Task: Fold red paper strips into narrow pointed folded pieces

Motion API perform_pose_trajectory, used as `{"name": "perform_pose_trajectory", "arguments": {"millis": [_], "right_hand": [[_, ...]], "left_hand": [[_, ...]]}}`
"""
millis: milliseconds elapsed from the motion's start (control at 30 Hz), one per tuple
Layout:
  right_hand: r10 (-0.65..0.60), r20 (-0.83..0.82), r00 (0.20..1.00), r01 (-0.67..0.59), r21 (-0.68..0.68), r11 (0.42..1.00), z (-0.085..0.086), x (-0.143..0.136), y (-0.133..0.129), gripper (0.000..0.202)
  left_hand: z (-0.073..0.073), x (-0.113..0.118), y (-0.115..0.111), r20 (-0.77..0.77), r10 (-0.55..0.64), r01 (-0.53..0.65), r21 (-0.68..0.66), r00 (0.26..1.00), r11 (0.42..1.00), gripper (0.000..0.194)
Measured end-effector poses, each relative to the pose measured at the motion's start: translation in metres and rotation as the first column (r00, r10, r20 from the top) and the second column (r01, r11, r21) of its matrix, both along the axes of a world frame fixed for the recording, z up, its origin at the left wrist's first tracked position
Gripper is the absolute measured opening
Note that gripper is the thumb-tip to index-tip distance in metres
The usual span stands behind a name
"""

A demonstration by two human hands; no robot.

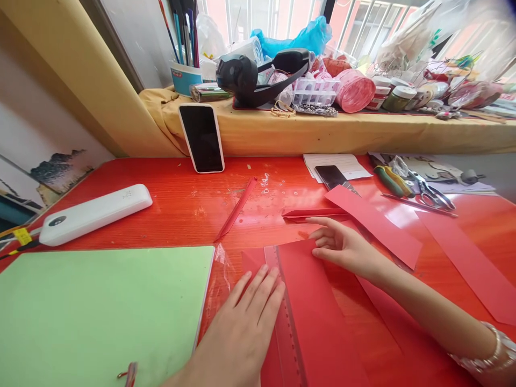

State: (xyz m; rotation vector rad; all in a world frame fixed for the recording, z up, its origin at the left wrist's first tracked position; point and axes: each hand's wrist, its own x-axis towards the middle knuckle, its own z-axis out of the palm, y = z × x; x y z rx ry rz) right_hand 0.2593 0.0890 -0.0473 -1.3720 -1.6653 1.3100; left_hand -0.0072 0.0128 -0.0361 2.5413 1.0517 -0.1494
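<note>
My left hand [252,312] lies flat, fingers stretched out, on a clear ruler [288,317] that rests lengthwise over a sheet of red paper [312,306]. The paper shows on both sides of the ruler. At the far right corner of that sheet is my right hand [336,244], its index finger extended and its thumb apart from it near the paper's edge; I see nothing held in it. Just beyond lies a narrow folded red strip [310,213]. Another thin red strip [237,209] slants across the table to the left.
A green board [100,317] covers the near left, with a white power bank [97,215] behind it. A phone [202,138] leans against the ledge. Red paper pieces [374,226], scissors [431,193] and pliers [393,180] lie right. Jars [399,98] crowd the sill.
</note>
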Motion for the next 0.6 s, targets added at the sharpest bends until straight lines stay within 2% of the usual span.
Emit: {"name": "perform_pose_trajectory", "arguments": {"millis": [233, 600], "right_hand": [[0.013, -0.002, 1.0, -0.013, 0.018, 1.0, -0.0011, 0.0001, 0.0002, 0.046], [0.018, -0.012, 1.0, -0.018, 0.03, 0.999, -0.0013, -0.0009, 0.0008, 0.04]], "left_hand": [[-0.0059, -0.0034, -0.0029, 0.05, 0.003, -0.006, 0.051, 0.999, 0.999, 0.111], [-0.0022, -0.0061, -0.0074, 0.085, 0.015, -0.022, 0.083, 0.996, 0.996, 0.112]]}}
